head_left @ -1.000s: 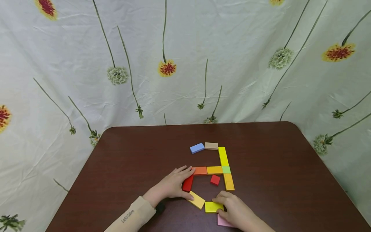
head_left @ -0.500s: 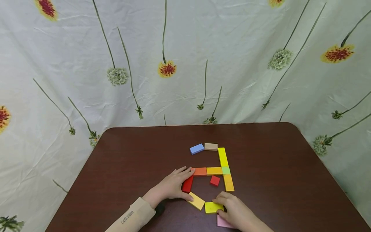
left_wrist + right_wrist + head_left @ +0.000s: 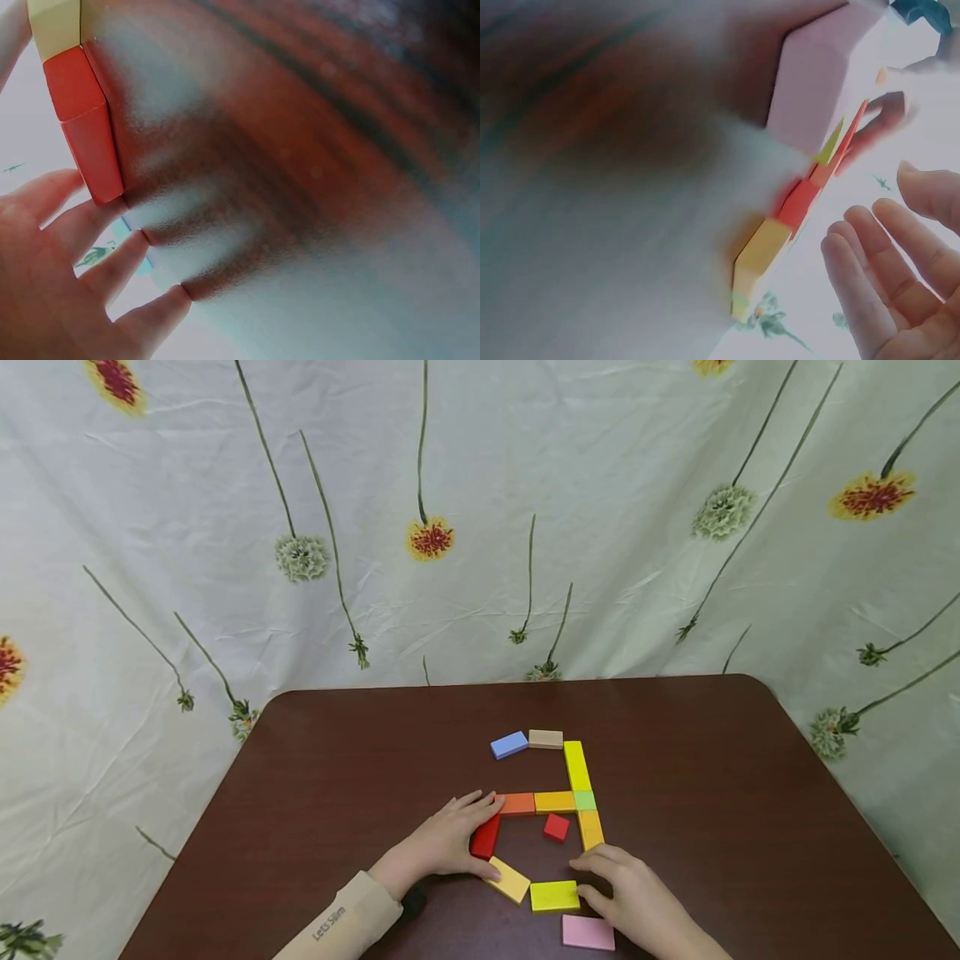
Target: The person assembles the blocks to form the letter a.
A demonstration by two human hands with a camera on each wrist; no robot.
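My left hand point(image 3: 448, 837) lies spread at the left of the layout. Its thumb touches a pale yellow block point(image 3: 511, 883); its fingertips reach the corner between a long red block point(image 3: 486, 837) and an orange-red block point(image 3: 517, 804). In the left wrist view the fingers are splayed near the red block point(image 3: 86, 127). My right hand point(image 3: 637, 897) hovers loosely with nothing in it, thumb tip at the right end of a bright yellow block point(image 3: 553, 897); contact cannot be told. A pink block point(image 3: 588, 932) lies below. In the right wrist view the fingers are apart from the pink block point(image 3: 814, 90).
Beyond the hands, orange-yellow point(image 3: 555, 802), green point(image 3: 584, 800) and yellow point(image 3: 577, 766) blocks join, with tan point(image 3: 546, 740) and blue point(image 3: 509, 745) ones at the far end. Another orange-yellow block point(image 3: 590, 829) and a small red block point(image 3: 556, 827) lie nearer. The brown table point(image 3: 360, 752) meets a flowered cloth point(image 3: 600, 527).
My right hand has let go of the bright yellow block and shifted slightly right and away from me, uncovering more of the pink block. The left hand holds its place.
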